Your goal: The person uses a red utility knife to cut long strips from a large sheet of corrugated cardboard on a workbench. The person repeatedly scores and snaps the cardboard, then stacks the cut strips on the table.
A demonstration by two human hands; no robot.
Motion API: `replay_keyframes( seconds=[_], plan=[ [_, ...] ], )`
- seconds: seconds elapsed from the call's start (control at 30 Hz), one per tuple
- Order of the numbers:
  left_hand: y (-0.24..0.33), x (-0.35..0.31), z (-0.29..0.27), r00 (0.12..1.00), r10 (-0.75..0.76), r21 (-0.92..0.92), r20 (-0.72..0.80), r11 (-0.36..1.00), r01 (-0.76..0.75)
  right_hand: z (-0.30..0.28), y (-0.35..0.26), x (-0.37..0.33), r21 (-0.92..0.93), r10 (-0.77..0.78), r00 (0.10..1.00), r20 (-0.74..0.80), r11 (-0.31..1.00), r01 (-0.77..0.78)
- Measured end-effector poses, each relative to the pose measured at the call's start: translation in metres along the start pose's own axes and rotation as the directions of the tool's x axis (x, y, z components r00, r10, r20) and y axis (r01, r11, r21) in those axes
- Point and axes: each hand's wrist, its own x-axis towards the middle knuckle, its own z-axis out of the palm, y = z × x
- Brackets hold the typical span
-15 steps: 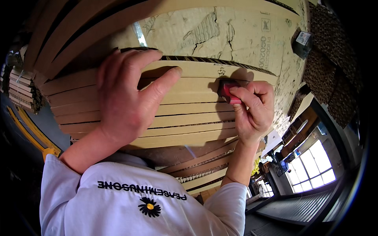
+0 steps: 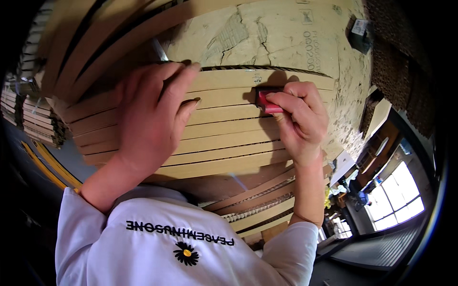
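Observation:
A row of flat tan cardboard strips [image 2: 224,117] lies packed side by side before me. My left hand [image 2: 150,107] rests over their left part, fingers stretched and thumb apart, with nothing in it. At the right, my right hand [image 2: 305,117] pinches a small red block with a dark base, which looks like a hand stamp [image 2: 270,101]. Its base is at the strips' upper surface; whether it touches cannot be told. A small dark printed mark [image 2: 257,76] shows on the strip just beyond it.
Beyond the strips lies a worn, torn cardboard sheet [image 2: 281,40]. A dark box with a white label [image 2: 360,35] sits on its far right. Long curved cardboard pieces [image 2: 109,52] rise at the upper left. Bundled strips [image 2: 40,119] and yellow rails [image 2: 45,162] are at the left.
The whole view has shifted slightly. My left thumb has drawn in toward the palm and its fingers have shifted. My right hand still grips the stamp, now slightly nearer the left hand.

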Motion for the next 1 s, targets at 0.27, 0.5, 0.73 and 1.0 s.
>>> replay_keyframes(
  seconds=[0.27,0.5,0.73,1.0],
  plan=[
    [-0.014,0.049,-0.037,0.947,0.106,-0.051,0.302,0.994,-0.095,0.002,0.008,-0.019,0.518,0.364,0.895,-0.257,0.834,-0.19],
    [0.006,0.06,-0.036,0.898,0.0,-0.102,0.439,0.994,0.05,0.026,0.031,-0.07,0.86,0.65,0.64,-0.41,0.042,0.508],
    [-0.008,0.05,-0.03,0.876,0.222,-0.104,0.428,0.975,-0.196,0.022,0.041,-0.069,0.894,0.497,0.794,-0.35,-0.076,0.442],
    [0.007,0.051,-0.029,0.833,0.134,-0.181,0.536,0.983,-0.041,0.017,0.035,-0.077,0.858,0.337,0.845,-0.414,-0.164,0.486]
  ],
)
